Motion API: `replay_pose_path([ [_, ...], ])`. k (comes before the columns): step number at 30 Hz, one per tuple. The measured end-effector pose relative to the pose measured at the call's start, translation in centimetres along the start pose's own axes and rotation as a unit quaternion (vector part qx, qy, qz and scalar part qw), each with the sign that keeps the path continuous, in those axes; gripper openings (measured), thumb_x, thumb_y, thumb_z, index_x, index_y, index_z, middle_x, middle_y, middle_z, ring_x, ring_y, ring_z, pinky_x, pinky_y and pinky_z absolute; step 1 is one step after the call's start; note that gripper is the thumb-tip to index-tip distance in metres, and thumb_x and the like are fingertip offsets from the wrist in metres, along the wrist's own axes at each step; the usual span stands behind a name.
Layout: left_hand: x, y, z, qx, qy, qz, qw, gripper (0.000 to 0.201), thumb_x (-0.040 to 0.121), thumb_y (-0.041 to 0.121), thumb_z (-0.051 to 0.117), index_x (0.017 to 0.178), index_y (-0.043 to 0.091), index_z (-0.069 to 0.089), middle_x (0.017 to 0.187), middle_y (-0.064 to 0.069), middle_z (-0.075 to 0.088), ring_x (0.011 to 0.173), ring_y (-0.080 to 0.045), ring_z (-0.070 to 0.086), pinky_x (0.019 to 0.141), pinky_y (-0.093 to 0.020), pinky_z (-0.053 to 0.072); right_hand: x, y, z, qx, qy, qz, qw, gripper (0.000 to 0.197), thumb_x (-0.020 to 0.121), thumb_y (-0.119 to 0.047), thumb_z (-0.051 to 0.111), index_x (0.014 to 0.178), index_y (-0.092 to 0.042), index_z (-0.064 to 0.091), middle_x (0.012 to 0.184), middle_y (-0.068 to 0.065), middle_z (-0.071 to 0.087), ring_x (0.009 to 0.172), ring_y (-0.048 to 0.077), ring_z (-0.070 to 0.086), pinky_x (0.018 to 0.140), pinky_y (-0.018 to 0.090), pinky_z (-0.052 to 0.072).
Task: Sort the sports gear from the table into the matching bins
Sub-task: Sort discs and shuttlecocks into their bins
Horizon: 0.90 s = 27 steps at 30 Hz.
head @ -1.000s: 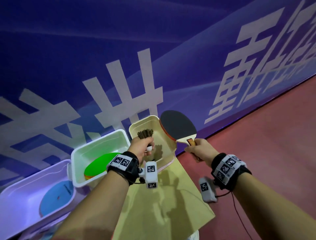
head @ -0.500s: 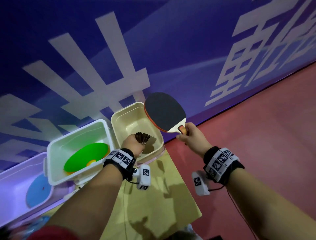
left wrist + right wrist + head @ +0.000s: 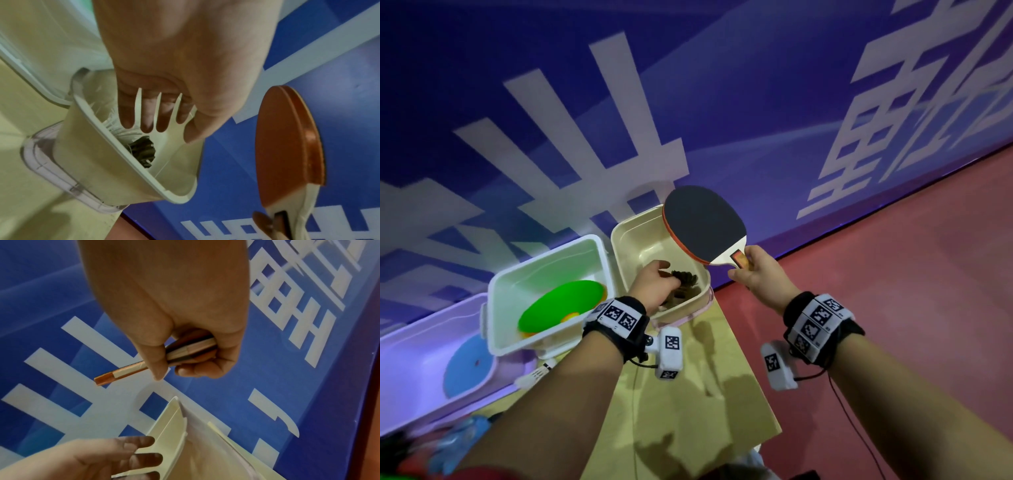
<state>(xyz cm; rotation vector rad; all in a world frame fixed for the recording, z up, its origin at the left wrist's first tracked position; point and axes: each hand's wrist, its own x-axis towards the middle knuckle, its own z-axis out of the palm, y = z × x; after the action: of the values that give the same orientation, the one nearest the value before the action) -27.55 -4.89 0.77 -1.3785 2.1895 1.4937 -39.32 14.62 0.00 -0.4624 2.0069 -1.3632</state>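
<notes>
Under my left hand (image 3: 654, 286), whose fingers (image 3: 144, 112) hang straight and spread, holding nothing, a dark shuttlecock (image 3: 685, 277) lies in the cream bin (image 3: 626, 240). To its right, my right hand (image 3: 760, 275) grips the paddle (image 3: 702, 222) by its handle, blade above that bin's far corner.

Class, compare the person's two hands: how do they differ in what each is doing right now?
The left hand reaches into the cream plastic bin with fingers spread, holding nothing; the right hand grips the black-faced table tennis paddle by its handle. The left hand is low inside the bin; the right hand is raised beside it. Both wear marker wristbands.
</notes>
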Motion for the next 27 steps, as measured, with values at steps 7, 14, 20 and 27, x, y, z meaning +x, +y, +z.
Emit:
replay_pose_path([
  [7, -4.6, -1.2, -4.4, -0.129, 0.052, 0.033, 0.990, 0.038, 0.089, 0.007, 0.058, 0.127, 0.012, 0.054, 0.111, -0.008, 0.067, 0.097, -0.025, 0.067, 0.065, -0.028, 0.048, -2.0, -3.3, 3.0, -0.037, -0.013, -0.018, 0.999, 0.030, 0.082, -0.025, 0.070, 0.107, -0.018, 0.053, 0.104, 0.007, 0.064, 0.085, 0.022, 0.061, 0.077, 0.041, 0.050],
  [14, -14.2, -6.9, -11.4, -0.208, 0.106, 0.067, 0.970, 0.032, 0.089, 0.010, 0.059, 0.120, 0.018, 0.055, 0.106, -0.004, 0.071, 0.087, -0.019, 0.067, 0.074, -0.034, 0.052, -9.0, -7.5, 10.7, -0.068, -0.051, -0.086, 0.993, 0.025, 0.084, -0.022, 0.070, 0.100, -0.015, 0.053, 0.085, 0.002, 0.057, 0.073, 0.017, 0.054, 0.070, 0.038, 0.047],
  [20, -24.9, -15.7, -17.2, -0.269, 0.151, 0.096, 0.946, 0.038, 0.087, 0.004, 0.056, 0.123, 0.015, 0.053, 0.106, -0.006, 0.071, 0.089, -0.024, 0.068, 0.073, -0.034, 0.050, -17.9, -9.5, 19.6, -0.084, -0.091, -0.139, 0.982, 0.030, 0.084, -0.019, 0.072, 0.105, -0.010, 0.053, 0.086, 0.001, 0.053, 0.071, 0.017, 0.052, 0.061, 0.029, 0.044],
  [27, -38.1, -28.1, -23.8, -0.339, 0.245, 0.110, 0.902, 0.050, 0.086, -0.004, 0.046, 0.133, 0.014, 0.043, 0.100, -0.005, 0.066, 0.070, -0.019, 0.062, 0.057, -0.027, 0.045, -28.4, -11.0, 32.8, -0.130, -0.179, -0.198, 0.955, 0.026, 0.080, -0.011, 0.073, 0.097, -0.006, 0.054, 0.076, -0.001, 0.052, 0.068, 0.017, 0.050, 0.065, 0.036, 0.043],
])
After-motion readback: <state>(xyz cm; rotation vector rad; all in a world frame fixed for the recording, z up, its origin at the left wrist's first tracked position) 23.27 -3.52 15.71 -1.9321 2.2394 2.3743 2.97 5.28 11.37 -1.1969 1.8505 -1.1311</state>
